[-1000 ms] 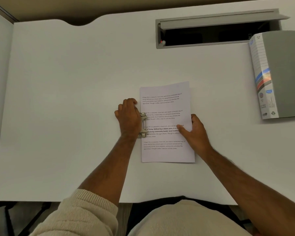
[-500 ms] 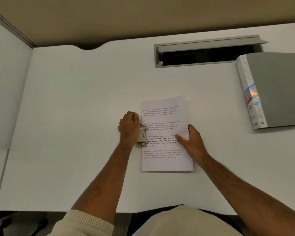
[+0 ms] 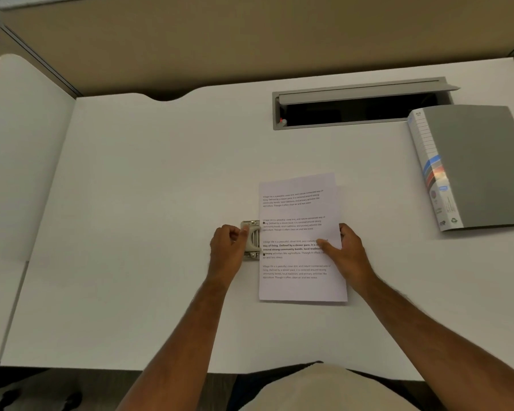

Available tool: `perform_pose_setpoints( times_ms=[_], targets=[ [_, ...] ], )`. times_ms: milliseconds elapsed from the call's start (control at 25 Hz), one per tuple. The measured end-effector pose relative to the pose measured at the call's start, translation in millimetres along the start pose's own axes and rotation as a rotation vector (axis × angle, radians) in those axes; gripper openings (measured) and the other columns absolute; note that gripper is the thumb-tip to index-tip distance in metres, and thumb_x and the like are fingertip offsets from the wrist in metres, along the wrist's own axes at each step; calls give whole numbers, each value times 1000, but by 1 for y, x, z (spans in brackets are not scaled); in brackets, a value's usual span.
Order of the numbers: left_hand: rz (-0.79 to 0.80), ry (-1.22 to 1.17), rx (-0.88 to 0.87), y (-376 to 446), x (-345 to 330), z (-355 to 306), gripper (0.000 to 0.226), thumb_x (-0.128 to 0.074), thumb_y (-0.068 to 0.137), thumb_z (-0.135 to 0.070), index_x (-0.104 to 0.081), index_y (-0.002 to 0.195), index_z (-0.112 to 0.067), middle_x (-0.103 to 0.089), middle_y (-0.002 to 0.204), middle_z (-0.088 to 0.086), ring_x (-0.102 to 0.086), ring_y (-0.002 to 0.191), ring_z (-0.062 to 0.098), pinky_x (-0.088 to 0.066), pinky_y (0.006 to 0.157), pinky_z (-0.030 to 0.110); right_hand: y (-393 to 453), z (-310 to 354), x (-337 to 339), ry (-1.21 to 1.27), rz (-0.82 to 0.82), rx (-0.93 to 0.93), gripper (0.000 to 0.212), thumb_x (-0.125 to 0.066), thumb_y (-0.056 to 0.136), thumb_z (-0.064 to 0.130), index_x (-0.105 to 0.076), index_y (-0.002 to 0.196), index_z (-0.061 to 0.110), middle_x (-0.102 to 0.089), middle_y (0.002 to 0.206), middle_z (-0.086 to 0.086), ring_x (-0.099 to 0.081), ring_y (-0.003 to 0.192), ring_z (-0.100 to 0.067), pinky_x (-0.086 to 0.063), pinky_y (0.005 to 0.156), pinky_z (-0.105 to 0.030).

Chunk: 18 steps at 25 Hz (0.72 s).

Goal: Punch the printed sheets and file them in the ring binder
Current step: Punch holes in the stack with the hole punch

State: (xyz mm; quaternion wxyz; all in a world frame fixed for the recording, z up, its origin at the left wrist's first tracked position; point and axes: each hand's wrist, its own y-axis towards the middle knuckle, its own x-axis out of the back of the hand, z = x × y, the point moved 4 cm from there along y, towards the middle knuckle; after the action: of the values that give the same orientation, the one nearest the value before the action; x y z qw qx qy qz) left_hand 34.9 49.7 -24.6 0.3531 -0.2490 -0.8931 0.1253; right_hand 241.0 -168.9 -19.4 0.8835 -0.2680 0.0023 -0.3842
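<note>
Right now the sheets (image 3: 301,238) lie flat near the middle of the white desk (image 3: 149,203), a small stack with printed paragraphs facing up, the lower sheet peeking out along the right and top edge. Two small dark holes show on the left margin of the top sheet, one beside each end of the punch (image 3: 252,240). That punch sits just left of the stack, touching its left edge. The left hand (image 3: 227,253) rests at the punch's left side with fingers curled, thumb pressed on the top of the punch, gripping it. The right hand (image 3: 343,252) holds the stack's right edge: thumb lying on top across the printed text, the other fingers curled at the edge, so it pinches the paper. Both forearms reach in from the bottom of the view. A grey binder (image 3: 475,167) lies closed at the far right of the desk, well apart from the sheets, its labelled spine facing left. Behind the sheets, a grey cable tray (image 3: 359,103) is set into the desk, its flap raised
</note>
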Motion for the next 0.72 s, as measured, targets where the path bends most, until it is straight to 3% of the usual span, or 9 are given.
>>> perform_pose_setpoints(
  times_ms=[120,240,360,560,720],
  targets=[
    [23,-38,23,-5,-3,0,30,-60,97,-50,-65,90,-21,-64,100,1,-66,88,16,-54,70,27,0,-1,8,-9,-23,4,40,-76,89,23,-58,125,17,-71,115,6,-70,95,-5,-58,70,-15],
    [35,-29,48,-6,-4,-9,30,-59,102,-35,-67,93,-7,-63,94,1,-61,76,8,-43,54,10,3,-1,14,-12,-33,11,39,-76,89,22,-59,124,17,-71,116,5,-71,97,-6,-59,78,-21],
    [19,-27,56,-1,-4,-16,27,-58,103,-32,-65,94,-8,-60,89,-4,-59,76,7,-43,51,8,8,-1,17,-15,-33,9,38,-77,89,23,-60,123,18,-71,116,6,-71,96,-6,-58,79,-23],
    [-9,-13,-1,29,1,-39,26,-55,103,-38,-63,92,-16,-62,97,1,-63,91,21,-48,66,26,22,10,21,-29,-35,16,38,-76,89,25,-59,123,20,-70,113,10,-70,94,-1,-57,71,-15],
    [-39,63,-92,68,2,-69,26,-53,102,-41,-59,88,-20,-59,101,1,-60,103,28,-53,86,44,42,21,22,-12,-40,28,36,-76,89,25,-59,121,21,-70,114,11,-70,96,-4,-57,78,-20]
  ],
)
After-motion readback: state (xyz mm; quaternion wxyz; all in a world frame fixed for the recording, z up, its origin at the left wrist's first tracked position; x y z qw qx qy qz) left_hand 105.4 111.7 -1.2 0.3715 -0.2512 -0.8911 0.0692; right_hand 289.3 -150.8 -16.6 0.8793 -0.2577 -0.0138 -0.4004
